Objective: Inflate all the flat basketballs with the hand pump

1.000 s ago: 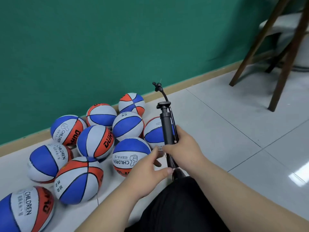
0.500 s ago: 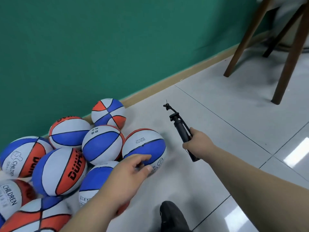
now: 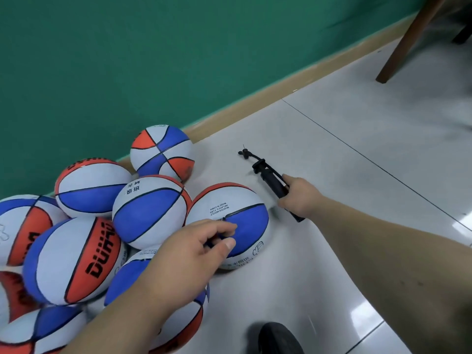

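Observation:
Several red, white and blue basketballs lie in a heap on the floor at the left. The nearest loose basketball [image 3: 235,213] sits at the right edge of the heap. My left hand [image 3: 194,249] rests on its near side, fingers curved over the blue panel. My right hand [image 3: 298,198] grips the barrel of the black hand pump [image 3: 270,180], which lies tilted low over the floor to the right of that ball. The pump's hose and needle [image 3: 245,153] point away toward the wall.
A green wall with a wooden skirting board [image 3: 255,111] runs behind the balls. A brown chair leg [image 3: 406,44] stands at the upper right. Grey floor tiles [image 3: 357,154] stretch to the right. A dark shoe [image 3: 278,338] shows at the bottom.
My right hand has carried the pump from upright in front of me down toward the floor at the right. My left hand left the pump and came to rest on the nearest ball.

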